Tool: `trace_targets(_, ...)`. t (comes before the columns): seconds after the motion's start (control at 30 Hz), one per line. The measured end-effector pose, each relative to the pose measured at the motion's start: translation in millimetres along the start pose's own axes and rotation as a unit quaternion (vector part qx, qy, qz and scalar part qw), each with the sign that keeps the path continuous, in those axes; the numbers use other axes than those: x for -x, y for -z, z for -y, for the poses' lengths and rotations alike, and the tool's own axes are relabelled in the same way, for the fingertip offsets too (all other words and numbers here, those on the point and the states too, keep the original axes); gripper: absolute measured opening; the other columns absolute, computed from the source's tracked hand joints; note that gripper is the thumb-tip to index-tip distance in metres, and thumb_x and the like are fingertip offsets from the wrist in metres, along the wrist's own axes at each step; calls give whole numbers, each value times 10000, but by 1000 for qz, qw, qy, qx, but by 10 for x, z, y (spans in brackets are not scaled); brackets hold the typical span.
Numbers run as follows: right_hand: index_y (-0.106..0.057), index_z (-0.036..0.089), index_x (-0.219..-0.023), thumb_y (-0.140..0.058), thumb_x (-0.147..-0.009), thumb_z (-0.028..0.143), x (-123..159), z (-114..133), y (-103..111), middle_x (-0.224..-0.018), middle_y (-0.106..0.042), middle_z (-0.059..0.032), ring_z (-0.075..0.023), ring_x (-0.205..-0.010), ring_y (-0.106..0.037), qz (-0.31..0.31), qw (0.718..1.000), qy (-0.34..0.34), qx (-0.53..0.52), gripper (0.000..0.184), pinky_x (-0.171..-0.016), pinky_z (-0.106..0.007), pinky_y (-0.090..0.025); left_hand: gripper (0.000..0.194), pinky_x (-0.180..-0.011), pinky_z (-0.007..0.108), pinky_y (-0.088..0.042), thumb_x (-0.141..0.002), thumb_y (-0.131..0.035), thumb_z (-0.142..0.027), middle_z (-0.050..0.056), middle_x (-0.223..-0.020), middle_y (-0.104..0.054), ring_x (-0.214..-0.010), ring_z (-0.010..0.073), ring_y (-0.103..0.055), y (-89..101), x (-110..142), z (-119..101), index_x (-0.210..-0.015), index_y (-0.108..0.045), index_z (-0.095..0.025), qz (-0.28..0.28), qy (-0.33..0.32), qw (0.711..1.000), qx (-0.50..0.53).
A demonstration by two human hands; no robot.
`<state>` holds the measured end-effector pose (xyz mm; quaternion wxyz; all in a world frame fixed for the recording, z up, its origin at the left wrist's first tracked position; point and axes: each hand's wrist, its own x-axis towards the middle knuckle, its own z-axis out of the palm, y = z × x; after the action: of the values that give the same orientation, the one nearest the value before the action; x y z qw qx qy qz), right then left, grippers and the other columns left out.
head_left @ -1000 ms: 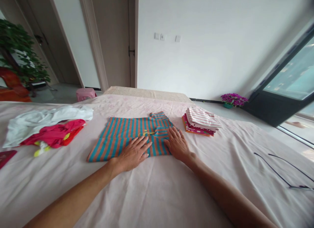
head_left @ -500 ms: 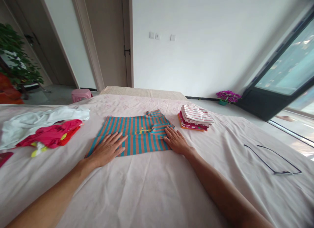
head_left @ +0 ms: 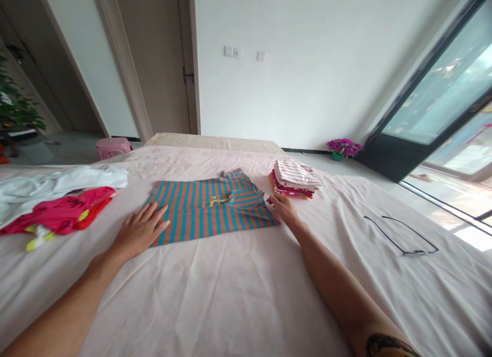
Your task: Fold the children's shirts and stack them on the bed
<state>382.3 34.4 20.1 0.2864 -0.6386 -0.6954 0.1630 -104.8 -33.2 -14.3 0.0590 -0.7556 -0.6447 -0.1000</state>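
Note:
A teal and brown striped shirt with a yellow print lies folded over lengthwise on the bed, its sleeves toward the far right. My left hand is flat with spread fingers on the shirt's left end. At the opposite end, my right hand has its fingers curled in at the shirt's edge, seemingly pinching the cloth; the fingertips are partly hidden. Just beyond that hand stands a stack of folded clothes, with a red-and-white striped piece on top.
Loose white clothes and crumpled pink clothes lie at the left. Eyeglasses rest on the pale bedsheet at the right. Beyond the bed are a pink stool and purple flowers.
My left hand has slid toward the shirt's left end. My right hand has gone from flat on the cloth to curled at its right edge. The view has shifted slightly right.

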Motion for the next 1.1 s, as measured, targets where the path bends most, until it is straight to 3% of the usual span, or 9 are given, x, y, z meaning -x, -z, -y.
trace_targets(0.1,-731,185,-760,-387,-928,602,32,56,177,-739,-720,-56,-195,-695,-655,85,995,-47,24,565,-641,-270,-467,619,-1109,527,-294,-966,-305,-514,161,-1590,-342,-1452,336,-326,-11,-5,8,-1490,-441,-216,1,-5,1000,-11)
trace_targets(0.2,-728,209,-718,-455,-874,681,88,185,277,-676,-694,-41,-176,-625,-610,144,984,-57,90,566,-597,-266,-415,620,-1111,526,-294,-964,-309,-519,152,-1592,-342,-1454,337,-325,-24,-10,14,-1491,-441,-221,1,-1,1000,-11)
trace_targets(0.3,-739,245,-793,-601,-817,587,149,335,258,-675,-689,-18,-177,-645,-597,132,978,-51,151,370,-594,-264,-378,615,-1114,517,-295,-959,-326,-516,144,-1590,-350,-1450,333,-334,-31,-11,15,-1490,-443,-228,-3,1,1000,-8)
trace_targets(0.4,-727,254,-851,-620,-821,451,193,421,180,-790,-714,-17,-182,-730,-613,91,979,-30,182,226,-601,-259,-354,610,-1112,505,-303,-963,-326,-512,141,-1586,-359,-1450,323,-337,-30,-10,10,-1489,-445,-228,-2,-1,1000,-17)
trace_targets(0.63,-651,242,-1115,-493,-942,369,257,427,88,-975,-728,-37,-195,-884,-640,88,972,-6,219,266,-662,-256,-362,605,-1112,486,-315,-968,-328,-496,134,-1584,-366,-1453,308,-341,-30,-17,2,-1496,-435,-224,-1,-1,999,-54)
trace_targets(0.87,-618,265,-1142,-462,-954,417,277,459,129,-1033,-726,-45,-235,-916,-651,108,955,6,277,288,-695,-293,-373,588,-1122,525,-290,-965,-342,-499,112,-1578,-382,-1449,310,-342,0,4,-31,-1484,-451,-246,-6,11,998,-64)
trace_targets(1.0,-612,279,-1136,-489,-917,384,261,461,123,-1017,-734,-31,-234,-917,-654,105,958,-11,266,273,-689,-293,-370,488,-1145,546,-252,-936,-431,-454,102,-1463,-537,-1413,325,-387,126,-126,-211,-1330,-612,-232,-35,48,996,-63)
trace_targets(1.1,-616,293,-1134,-516,-872,334,263,476,91,-1009,-738,-19,-240,-932,-659,87,963,-22,255,283,-684,-295,-371,417,-1060,405,-392,-943,-423,-383,75,-1316,-656,-1240,261,-569,255,-387,-519,-1251,-652,-220,-26,21,999,6)
